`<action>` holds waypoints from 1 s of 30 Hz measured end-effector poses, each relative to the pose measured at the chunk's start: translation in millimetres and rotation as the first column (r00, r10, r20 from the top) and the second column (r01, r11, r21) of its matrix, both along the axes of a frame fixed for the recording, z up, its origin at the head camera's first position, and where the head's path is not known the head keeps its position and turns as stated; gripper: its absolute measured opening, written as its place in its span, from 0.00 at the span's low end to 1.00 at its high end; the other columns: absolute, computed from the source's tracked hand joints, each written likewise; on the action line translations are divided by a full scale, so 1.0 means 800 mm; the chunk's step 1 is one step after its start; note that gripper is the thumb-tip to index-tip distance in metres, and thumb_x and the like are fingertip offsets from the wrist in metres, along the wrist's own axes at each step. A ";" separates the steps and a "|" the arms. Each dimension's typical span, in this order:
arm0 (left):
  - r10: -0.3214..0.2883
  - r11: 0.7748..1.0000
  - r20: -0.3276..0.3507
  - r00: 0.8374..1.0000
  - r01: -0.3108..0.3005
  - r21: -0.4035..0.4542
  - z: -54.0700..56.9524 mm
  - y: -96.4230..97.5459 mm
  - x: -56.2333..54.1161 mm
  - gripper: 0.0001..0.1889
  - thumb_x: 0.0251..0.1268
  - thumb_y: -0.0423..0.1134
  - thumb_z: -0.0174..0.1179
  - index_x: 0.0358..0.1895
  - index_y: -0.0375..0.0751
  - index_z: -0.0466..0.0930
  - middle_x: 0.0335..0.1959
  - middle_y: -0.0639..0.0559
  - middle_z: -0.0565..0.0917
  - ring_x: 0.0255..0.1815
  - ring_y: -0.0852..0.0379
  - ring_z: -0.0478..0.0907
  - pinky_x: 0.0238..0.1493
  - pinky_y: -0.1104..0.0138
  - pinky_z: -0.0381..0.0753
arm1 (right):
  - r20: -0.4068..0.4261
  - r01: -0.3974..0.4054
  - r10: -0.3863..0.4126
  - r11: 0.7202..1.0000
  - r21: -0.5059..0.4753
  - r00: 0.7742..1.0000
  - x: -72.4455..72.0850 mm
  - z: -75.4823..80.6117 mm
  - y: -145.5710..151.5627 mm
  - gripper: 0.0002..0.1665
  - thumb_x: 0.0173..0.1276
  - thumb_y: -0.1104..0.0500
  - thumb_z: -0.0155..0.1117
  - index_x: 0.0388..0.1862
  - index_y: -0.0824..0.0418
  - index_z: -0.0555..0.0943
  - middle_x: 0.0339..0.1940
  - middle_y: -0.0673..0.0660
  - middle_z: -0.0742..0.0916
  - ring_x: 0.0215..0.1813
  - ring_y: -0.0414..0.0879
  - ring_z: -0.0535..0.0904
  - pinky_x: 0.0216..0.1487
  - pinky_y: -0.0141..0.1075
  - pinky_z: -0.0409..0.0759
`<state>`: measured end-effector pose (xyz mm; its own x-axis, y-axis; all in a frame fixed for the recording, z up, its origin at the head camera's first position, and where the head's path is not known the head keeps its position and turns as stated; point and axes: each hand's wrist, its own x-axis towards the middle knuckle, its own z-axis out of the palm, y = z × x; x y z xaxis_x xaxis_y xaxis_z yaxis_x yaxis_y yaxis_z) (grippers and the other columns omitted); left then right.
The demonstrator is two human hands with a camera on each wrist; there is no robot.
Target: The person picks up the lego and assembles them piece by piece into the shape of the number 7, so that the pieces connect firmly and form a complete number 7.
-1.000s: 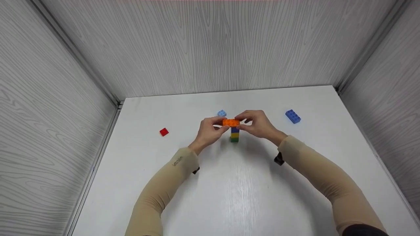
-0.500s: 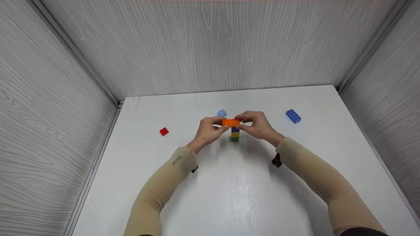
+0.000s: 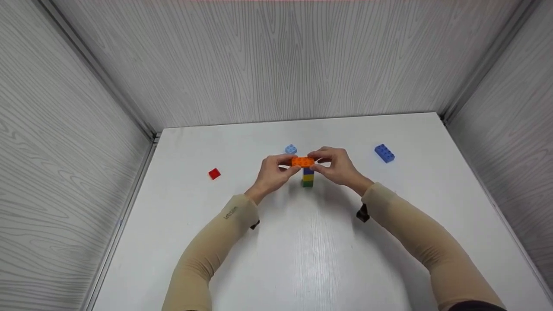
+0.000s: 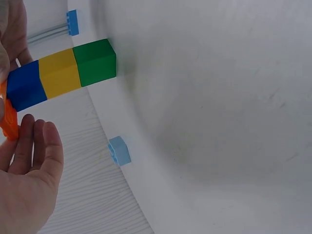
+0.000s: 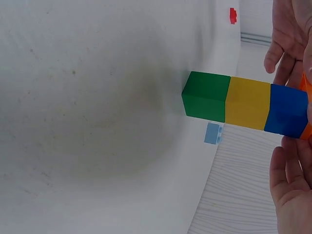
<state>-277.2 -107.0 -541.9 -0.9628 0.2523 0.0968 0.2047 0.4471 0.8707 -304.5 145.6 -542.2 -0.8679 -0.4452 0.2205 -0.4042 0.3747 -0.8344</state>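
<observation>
Your left hand (image 3: 273, 176) pinched the near-side end of an orange brick (image 3: 303, 162), thumb in front and fingers behind, the gap between them only as wide as the brick. Your right hand (image 3: 340, 167) pinched the opposite end in the same way, so the orange brick lay level between your two hands. Directly under it, between and below your fingertips, was an upright stack: a dark blue block (image 4: 28, 87) at the top against the orange brick, a yellow block (image 4: 59, 73) beneath that, and a green block (image 4: 96, 62) lowest, toward the table (image 3: 302, 259). The orange brick stuck out past the stack on your left hand's side. Just beyond your left hand's fingertips sat a light blue brick (image 3: 290, 149). A red brick (image 3: 214, 173) lay well apart, out to the left of your left hand, and a long blue brick (image 3: 384, 153) lay well out to the right of your right hand and a little beyond it. Tan sleeves (image 3: 216, 237) covered both arms behind your hands.
</observation>
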 end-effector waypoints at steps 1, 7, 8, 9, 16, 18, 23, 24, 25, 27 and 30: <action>-0.006 1.000 0.001 1.000 0.006 0.002 -0.001 0.000 0.000 0.19 0.81 0.43 0.71 0.68 0.44 0.89 0.63 0.47 0.93 0.62 0.48 0.91 0.67 0.57 0.93 | -0.003 0.001 -0.001 1.000 0.002 1.000 0.001 0.001 0.001 0.21 0.77 0.58 0.78 0.66 0.61 0.91 0.59 0.60 0.94 0.60 0.58 0.91 0.71 0.60 0.90; 0.001 1.000 0.023 1.000 -0.001 0.002 -0.013 -0.008 0.004 0.23 0.82 0.47 0.70 0.74 0.46 0.86 0.62 0.48 0.93 0.61 0.49 0.90 0.70 0.56 0.91 | 0.033 0.005 -0.006 1.000 0.013 0.999 0.002 0.005 0.001 0.21 0.77 0.59 0.78 0.66 0.60 0.91 0.59 0.60 0.94 0.61 0.58 0.91 0.71 0.60 0.90; 0.008 1.000 0.025 1.000 -0.008 -0.001 -0.015 -0.011 0.006 0.23 0.82 0.47 0.70 0.73 0.46 0.86 0.61 0.47 0.93 0.61 0.49 0.90 0.70 0.55 0.91 | 0.043 0.005 -0.005 1.000 0.017 0.999 0.002 0.007 0.001 0.21 0.77 0.59 0.78 0.66 0.60 0.91 0.59 0.60 0.94 0.61 0.58 0.91 0.72 0.60 0.89; 0.015 1.000 0.025 1.000 -0.015 -0.005 -0.017 -0.014 0.006 0.23 0.82 0.47 0.71 0.73 0.45 0.87 0.61 0.47 0.94 0.61 0.49 0.90 0.69 0.55 0.91 | 0.052 0.004 -0.005 1.000 0.020 0.999 0.002 0.008 0.000 0.21 0.77 0.59 0.78 0.66 0.59 0.92 0.59 0.60 0.94 0.61 0.58 0.90 0.72 0.59 0.89; 0.042 0.997 0.042 0.998 -0.039 -0.074 -0.023 -0.045 0.007 0.21 0.82 0.47 0.70 0.69 0.43 0.88 0.61 0.46 0.93 0.62 0.48 0.88 0.68 0.53 0.91 | 0.101 0.010 -0.012 1.000 0.024 0.995 0.002 0.013 0.000 0.19 0.77 0.61 0.78 0.65 0.56 0.93 0.60 0.59 0.93 0.62 0.57 0.89 0.74 0.59 0.88; 0.049 0.992 0.042 0.998 -0.044 -0.118 -0.024 -0.057 0.007 0.21 0.81 0.47 0.70 0.69 0.43 0.88 0.62 0.46 0.92 0.63 0.47 0.88 0.68 0.52 0.91 | 0.105 0.004 -0.007 1.000 0.020 0.994 0.002 0.014 0.000 0.19 0.77 0.61 0.78 0.65 0.56 0.93 0.60 0.60 0.93 0.63 0.57 0.89 0.74 0.59 0.88; 0.054 0.968 0.035 0.998 -0.044 -0.248 -0.029 -0.085 0.008 0.25 0.82 0.50 0.69 0.72 0.42 0.85 0.68 0.45 0.90 0.69 0.44 0.85 0.74 0.47 0.87 | 0.108 -0.002 0.001 1.000 0.017 0.994 0.002 0.013 0.001 0.20 0.77 0.62 0.77 0.66 0.57 0.92 0.61 0.60 0.93 0.63 0.57 0.89 0.74 0.60 0.88; 0.055 0.962 0.037 0.998 -0.043 -0.269 -0.030 -0.090 0.008 0.26 0.82 0.52 0.69 0.73 0.42 0.85 0.69 0.45 0.89 0.71 0.43 0.85 0.76 0.46 0.86 | 0.108 -0.002 0.000 1.000 0.018 0.994 0.002 0.013 0.001 0.20 0.78 0.62 0.77 0.66 0.57 0.92 0.61 0.60 0.93 0.63 0.57 0.89 0.74 0.59 0.88; 0.054 0.957 0.038 0.998 -0.041 -0.288 -0.031 -0.095 0.008 0.27 0.82 0.53 0.69 0.74 0.42 0.84 0.70 0.45 0.89 0.72 0.43 0.84 0.77 0.45 0.85 | 0.109 -0.002 0.000 1.000 0.019 0.994 0.002 0.013 0.001 0.20 0.78 0.62 0.77 0.66 0.58 0.92 0.61 0.60 0.93 0.63 0.57 0.89 0.74 0.59 0.88; 0.056 0.948 0.044 0.997 -0.039 -0.315 -0.031 -0.104 0.008 0.28 0.81 0.55 0.68 0.74 0.43 0.84 0.71 0.45 0.88 0.74 0.42 0.83 0.79 0.44 0.83 | 0.110 -0.003 0.001 1.000 0.020 0.994 0.002 0.013 0.002 0.21 0.78 0.62 0.77 0.67 0.59 0.91 0.61 0.60 0.93 0.63 0.57 0.89 0.75 0.60 0.87; 0.066 0.941 0.048 0.997 -0.046 -0.334 -0.033 -0.120 0.008 0.30 0.81 0.57 0.68 0.76 0.44 0.83 0.72 0.45 0.87 0.77 0.41 0.82 0.80 0.43 0.82 | 0.109 -0.009 0.007 1.000 0.017 0.994 0.001 0.012 0.001 0.21 0.78 0.62 0.77 0.67 0.60 0.91 0.61 0.60 0.93 0.64 0.57 0.89 0.75 0.60 0.87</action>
<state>-270.9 -203.0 -568.4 -0.9777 0.2063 -0.0389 0.1254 0.7224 0.6801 -303.6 146.4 -532.3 -0.8829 -0.4548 0.1169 -0.3139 0.3865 -0.8672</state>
